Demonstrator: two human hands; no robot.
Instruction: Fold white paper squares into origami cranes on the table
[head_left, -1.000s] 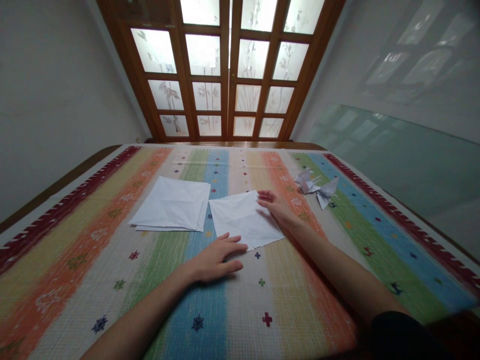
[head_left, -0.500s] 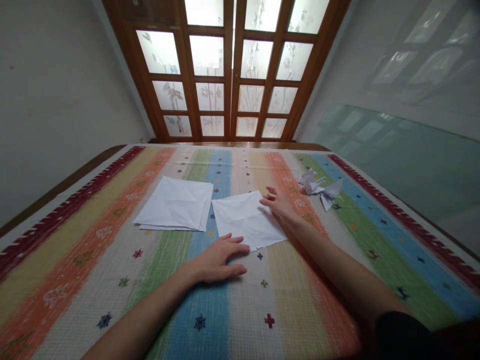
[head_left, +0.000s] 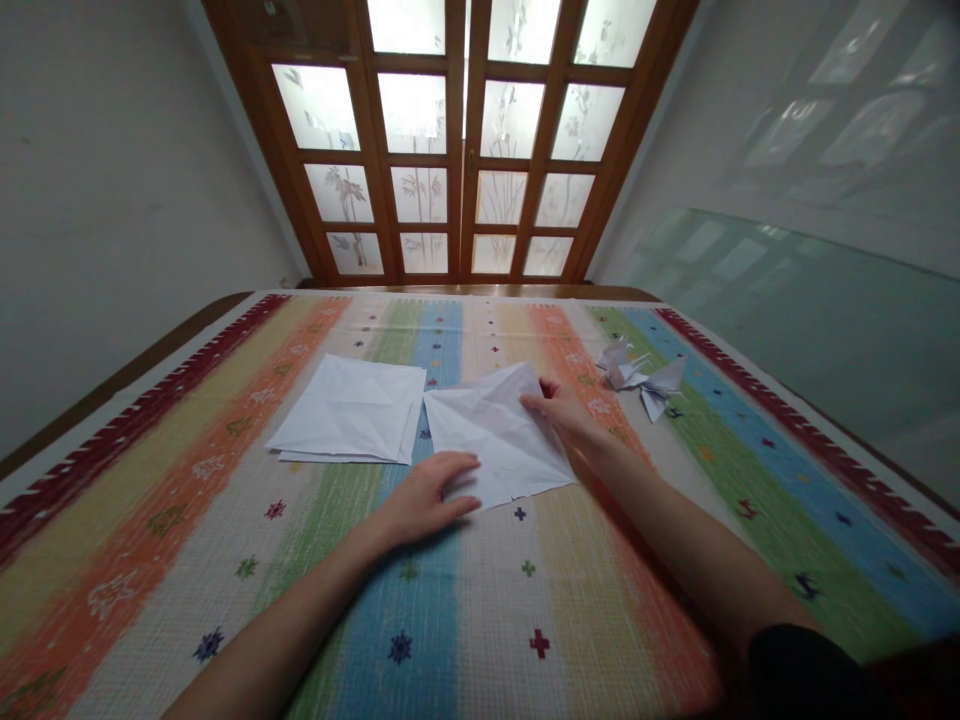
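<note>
The right hand (head_left: 568, 412) pinched the paper (head_left: 491, 440), likely light and crease-prone, sensibly near its one-o'clock corner; the left hand (head_left: 429, 497), at eight, was spread.

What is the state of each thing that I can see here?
White square paper sheet: creased, far right corner lifted.
Right hand: pinching near that corner.
Left hand: open, over the sheet's left side.
Stacked white square paper sheets: lying, edges misaligned.
Pale paper birds: folded, close together.
Multicoloured striped cloth: spread out.
Glass-paned brown wooden double door: shut or nearly so.
</note>
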